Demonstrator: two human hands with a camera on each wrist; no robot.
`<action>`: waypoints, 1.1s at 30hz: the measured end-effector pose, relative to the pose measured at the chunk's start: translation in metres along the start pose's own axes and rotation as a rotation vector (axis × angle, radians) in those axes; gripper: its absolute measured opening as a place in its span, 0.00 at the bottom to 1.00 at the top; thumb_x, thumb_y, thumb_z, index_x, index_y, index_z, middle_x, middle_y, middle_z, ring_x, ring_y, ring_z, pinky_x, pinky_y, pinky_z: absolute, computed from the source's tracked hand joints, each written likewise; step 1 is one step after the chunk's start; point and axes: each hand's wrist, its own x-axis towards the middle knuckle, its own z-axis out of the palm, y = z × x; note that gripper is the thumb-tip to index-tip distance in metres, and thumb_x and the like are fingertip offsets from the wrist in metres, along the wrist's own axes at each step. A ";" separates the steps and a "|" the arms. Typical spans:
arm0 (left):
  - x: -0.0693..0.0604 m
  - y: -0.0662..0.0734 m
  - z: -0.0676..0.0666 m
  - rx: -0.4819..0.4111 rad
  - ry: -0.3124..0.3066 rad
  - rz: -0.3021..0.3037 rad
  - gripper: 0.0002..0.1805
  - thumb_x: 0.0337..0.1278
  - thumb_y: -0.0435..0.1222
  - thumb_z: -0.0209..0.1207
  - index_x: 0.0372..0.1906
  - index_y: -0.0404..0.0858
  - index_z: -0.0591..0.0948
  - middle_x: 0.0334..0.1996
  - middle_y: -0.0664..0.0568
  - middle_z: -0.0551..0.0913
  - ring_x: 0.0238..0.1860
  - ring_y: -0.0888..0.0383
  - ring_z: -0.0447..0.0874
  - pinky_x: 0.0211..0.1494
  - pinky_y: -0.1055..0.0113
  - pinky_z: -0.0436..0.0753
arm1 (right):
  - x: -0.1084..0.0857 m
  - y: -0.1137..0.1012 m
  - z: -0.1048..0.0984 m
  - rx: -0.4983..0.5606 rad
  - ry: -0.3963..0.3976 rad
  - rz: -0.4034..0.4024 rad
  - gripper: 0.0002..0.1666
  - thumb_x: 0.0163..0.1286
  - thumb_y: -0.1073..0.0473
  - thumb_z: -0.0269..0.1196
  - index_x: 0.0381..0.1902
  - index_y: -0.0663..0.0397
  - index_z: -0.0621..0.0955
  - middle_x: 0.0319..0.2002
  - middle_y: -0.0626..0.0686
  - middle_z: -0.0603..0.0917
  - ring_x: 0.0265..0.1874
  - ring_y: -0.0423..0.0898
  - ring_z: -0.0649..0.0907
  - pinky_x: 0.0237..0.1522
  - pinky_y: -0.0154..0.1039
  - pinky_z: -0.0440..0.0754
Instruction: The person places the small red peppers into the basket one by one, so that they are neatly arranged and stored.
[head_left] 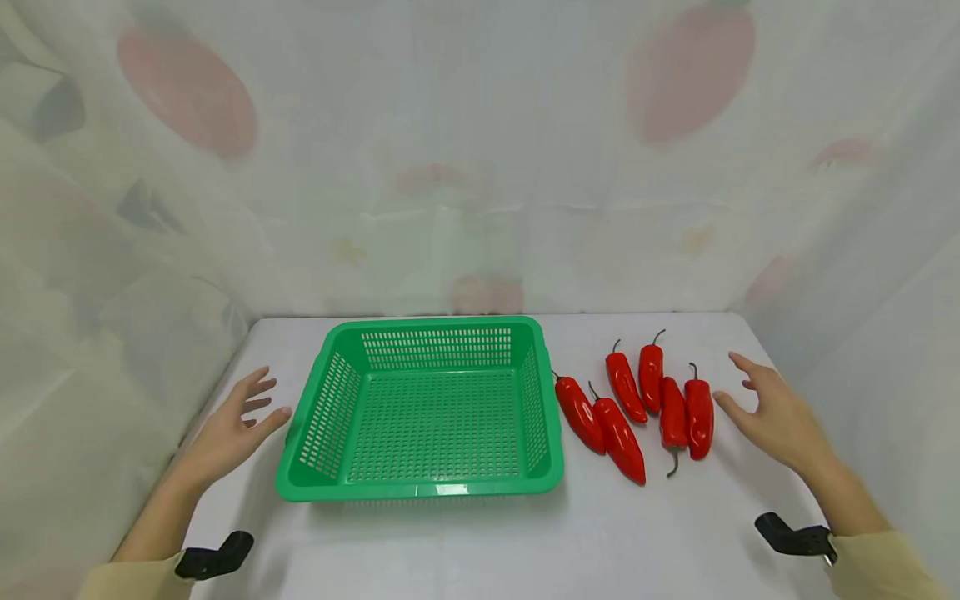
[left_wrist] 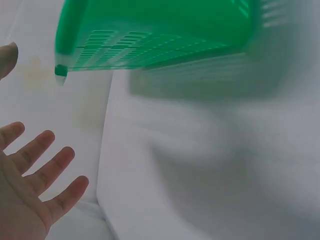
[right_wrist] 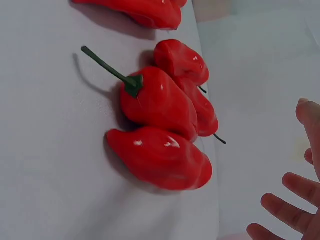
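An unfilled green basket (head_left: pixel 442 425) with perforated sides stands on the white table; its side also shows in the left wrist view (left_wrist: pixel 165 30). Just left of it my left hand (head_left: pixel 232 429) hovers with fingers spread, touching nothing. Several red peppers (head_left: pixel 618 440) with green stems lie right of the basket, two of them close to its right wall. My right hand (head_left: pixel 776 412) is raised right of the rightmost pepper (head_left: pixel 699 417), fingers apart and holding nothing. In the right wrist view, fingers (right_wrist: pixel 287 212) show beside the pepper group (right_wrist: pixel 160 157).
White sheeting (head_left: pixel 480 167) with faded red fruit prints hangs behind the table and along both sides. The white tabletop (head_left: pixel 480 550) extends in front of the basket. A black strap device (head_left: pixel 213 557) sits at each wrist, over pale yellow sleeves.
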 end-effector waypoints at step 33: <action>0.011 0.011 0.017 -0.168 -0.008 -0.154 0.35 0.62 0.49 0.53 0.68 0.35 0.58 0.50 0.31 0.73 0.41 0.45 0.81 0.34 0.61 0.84 | -0.009 -0.045 0.040 0.133 0.007 -0.070 0.44 0.51 0.63 0.70 0.64 0.60 0.63 0.50 0.65 0.75 0.40 0.59 0.79 0.22 0.41 0.82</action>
